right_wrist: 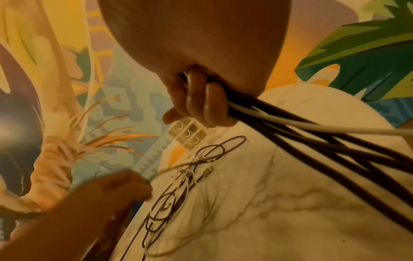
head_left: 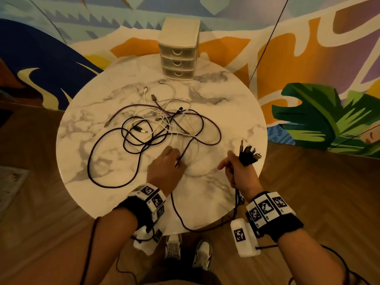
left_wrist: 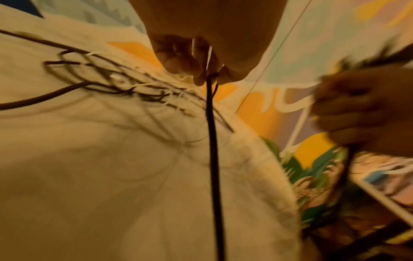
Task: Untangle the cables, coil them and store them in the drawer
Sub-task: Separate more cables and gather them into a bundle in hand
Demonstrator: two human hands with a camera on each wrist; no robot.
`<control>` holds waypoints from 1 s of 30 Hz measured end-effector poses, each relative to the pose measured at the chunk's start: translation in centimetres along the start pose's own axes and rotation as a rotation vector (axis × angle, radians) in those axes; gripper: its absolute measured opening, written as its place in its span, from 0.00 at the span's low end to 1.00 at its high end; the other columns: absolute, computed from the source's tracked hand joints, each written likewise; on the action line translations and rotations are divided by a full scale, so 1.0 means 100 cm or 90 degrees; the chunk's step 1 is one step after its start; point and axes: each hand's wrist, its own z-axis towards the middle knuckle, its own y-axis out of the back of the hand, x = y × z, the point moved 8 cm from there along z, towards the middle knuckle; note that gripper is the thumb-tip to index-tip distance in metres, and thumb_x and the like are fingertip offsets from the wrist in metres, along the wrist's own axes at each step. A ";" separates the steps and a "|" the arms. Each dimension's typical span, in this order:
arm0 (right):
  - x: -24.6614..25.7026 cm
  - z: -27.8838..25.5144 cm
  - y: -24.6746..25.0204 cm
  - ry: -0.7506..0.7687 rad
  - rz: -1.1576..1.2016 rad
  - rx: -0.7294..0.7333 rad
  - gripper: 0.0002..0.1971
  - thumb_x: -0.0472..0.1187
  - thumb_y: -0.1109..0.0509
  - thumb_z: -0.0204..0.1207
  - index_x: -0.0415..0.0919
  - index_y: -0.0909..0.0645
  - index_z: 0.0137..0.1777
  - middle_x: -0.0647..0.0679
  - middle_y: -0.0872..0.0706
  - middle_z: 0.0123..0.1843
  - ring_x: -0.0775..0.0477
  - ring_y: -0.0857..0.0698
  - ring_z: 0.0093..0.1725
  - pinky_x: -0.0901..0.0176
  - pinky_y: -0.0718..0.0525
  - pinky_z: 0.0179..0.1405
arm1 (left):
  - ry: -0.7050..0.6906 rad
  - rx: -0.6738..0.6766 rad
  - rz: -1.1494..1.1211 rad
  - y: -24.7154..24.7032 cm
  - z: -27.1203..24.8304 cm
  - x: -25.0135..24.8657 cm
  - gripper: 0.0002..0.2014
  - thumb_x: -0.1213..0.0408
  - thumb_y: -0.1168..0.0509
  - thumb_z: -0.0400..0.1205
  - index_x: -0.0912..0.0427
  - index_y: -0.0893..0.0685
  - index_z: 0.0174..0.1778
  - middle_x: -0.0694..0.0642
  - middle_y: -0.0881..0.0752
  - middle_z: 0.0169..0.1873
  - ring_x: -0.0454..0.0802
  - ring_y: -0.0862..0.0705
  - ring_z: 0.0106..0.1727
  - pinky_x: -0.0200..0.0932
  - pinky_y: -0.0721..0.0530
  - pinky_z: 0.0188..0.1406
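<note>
A tangle of dark and white cables [head_left: 160,124] lies on the round marble table [head_left: 226,112]. My left hand [head_left: 168,163] pinches one dark cable [left_wrist: 213,141] near the table's front; the strand runs down past my wrist. My right hand [head_left: 236,169] grips a bundle of cable ends [head_left: 248,153], dark ones and a white one [right_wrist: 290,123], with plugs sticking up above the fist. The small three-drawer unit [head_left: 178,52] stands at the table's far edge, all drawers pushed in.
A painted mural wall rises behind the table. Wooden floor surrounds it, and my shoes [head_left: 187,251] show below the front edge. A dark cable loop [head_left: 185,221] hangs off the near rim between my wrists.
</note>
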 end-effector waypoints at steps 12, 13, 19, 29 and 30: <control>0.051 0.015 -0.043 0.060 0.081 0.106 0.19 0.47 0.43 0.84 0.43 0.28 0.30 0.52 0.33 0.17 0.53 0.39 0.19 0.61 0.42 0.19 | -0.145 0.258 -0.240 -0.016 -0.014 -0.041 0.08 0.57 0.37 0.81 0.55 0.17 0.50 0.46 0.18 0.44 0.43 0.21 0.42 0.37 0.22 0.41; 0.059 0.010 -0.046 0.086 0.070 0.127 0.19 0.45 0.43 0.84 0.43 0.30 0.30 0.52 0.34 0.17 0.53 0.39 0.19 0.61 0.41 0.20 | -0.044 0.305 -0.377 -0.021 -0.007 -0.037 0.11 0.56 0.39 0.80 0.56 0.17 0.52 0.48 0.15 0.44 0.44 0.19 0.41 0.36 0.22 0.39; 0.027 0.001 -0.050 0.020 0.041 0.124 0.17 0.36 0.41 0.84 0.42 0.29 0.32 0.54 0.27 0.20 0.58 0.29 0.20 0.67 0.31 0.24 | 0.230 0.293 -0.876 -0.006 0.047 -0.058 0.17 0.53 0.46 0.84 0.62 0.20 0.55 0.53 0.13 0.36 0.46 0.24 0.30 0.38 0.34 0.25; 0.016 0.011 0.022 0.138 -0.118 -0.160 0.19 0.39 0.44 0.86 0.47 0.19 0.34 0.49 0.15 0.37 0.51 0.20 0.39 0.55 0.27 0.49 | 0.197 0.078 -0.604 0.025 0.039 -0.050 0.12 0.63 0.40 0.83 0.61 0.17 0.37 0.57 0.16 0.32 0.48 0.23 0.32 0.39 0.27 0.28; 0.032 0.009 0.014 0.155 -0.107 -0.147 0.18 0.42 0.43 0.86 0.49 0.18 0.36 0.52 0.15 0.35 0.56 0.20 0.36 0.58 0.27 0.43 | 0.156 0.089 -0.533 0.020 0.031 -0.056 0.12 0.61 0.39 0.83 0.62 0.16 0.37 0.57 0.18 0.32 0.47 0.24 0.32 0.41 0.28 0.31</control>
